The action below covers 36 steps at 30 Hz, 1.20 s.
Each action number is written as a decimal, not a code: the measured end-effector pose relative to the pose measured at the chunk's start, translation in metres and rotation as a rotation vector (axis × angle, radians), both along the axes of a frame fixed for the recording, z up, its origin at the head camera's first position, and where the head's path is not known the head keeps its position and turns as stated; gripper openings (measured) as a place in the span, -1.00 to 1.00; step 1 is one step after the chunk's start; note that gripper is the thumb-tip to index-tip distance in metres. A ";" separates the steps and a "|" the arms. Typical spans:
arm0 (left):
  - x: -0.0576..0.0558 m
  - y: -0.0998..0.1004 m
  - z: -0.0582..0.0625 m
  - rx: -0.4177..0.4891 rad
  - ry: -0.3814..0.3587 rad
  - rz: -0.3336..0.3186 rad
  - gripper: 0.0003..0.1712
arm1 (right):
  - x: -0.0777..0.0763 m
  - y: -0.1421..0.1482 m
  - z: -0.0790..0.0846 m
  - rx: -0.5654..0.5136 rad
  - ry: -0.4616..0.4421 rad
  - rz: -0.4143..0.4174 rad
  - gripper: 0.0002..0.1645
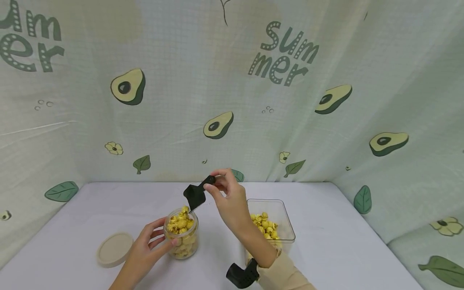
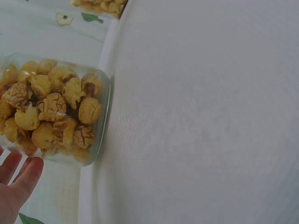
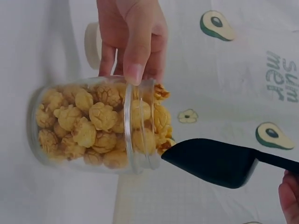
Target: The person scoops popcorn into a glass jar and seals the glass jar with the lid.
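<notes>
A clear glass jar [image 1: 196, 241] filled to the rim with caramel popcorn [image 1: 178, 224] stands upright on the white table. My left hand [image 1: 146, 247] holds it from the left, thumb on the near side; in the right wrist view, the left hand [image 3: 138, 42] has its thumb at the jar's neck [image 3: 133, 156]. Pinched by its handle in my right hand [image 1: 230, 199] is a black scoop [image 1: 195, 196]. The scoop tilts down, its tip at the popcorn heaped above the jar mouth. In the right wrist view, the scoop [image 3: 210, 163] hides its own inside.
A clear square container [image 1: 288, 223] with more popcorn sits to the right, partly hidden by my right forearm. Left of the jar lies a round beige lid [image 1: 115, 249]. A curtain [image 1: 174, 100] printed with avocados hangs behind the table.
</notes>
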<state>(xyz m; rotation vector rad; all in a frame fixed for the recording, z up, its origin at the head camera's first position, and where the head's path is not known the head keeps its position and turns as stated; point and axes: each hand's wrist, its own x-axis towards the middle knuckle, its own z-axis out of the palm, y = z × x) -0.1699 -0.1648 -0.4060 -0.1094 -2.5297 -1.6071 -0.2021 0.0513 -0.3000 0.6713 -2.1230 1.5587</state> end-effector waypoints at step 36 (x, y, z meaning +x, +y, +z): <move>0.000 0.000 0.001 0.000 -0.003 -0.011 -0.24 | 0.007 -0.010 -0.010 0.085 0.292 -0.041 -0.69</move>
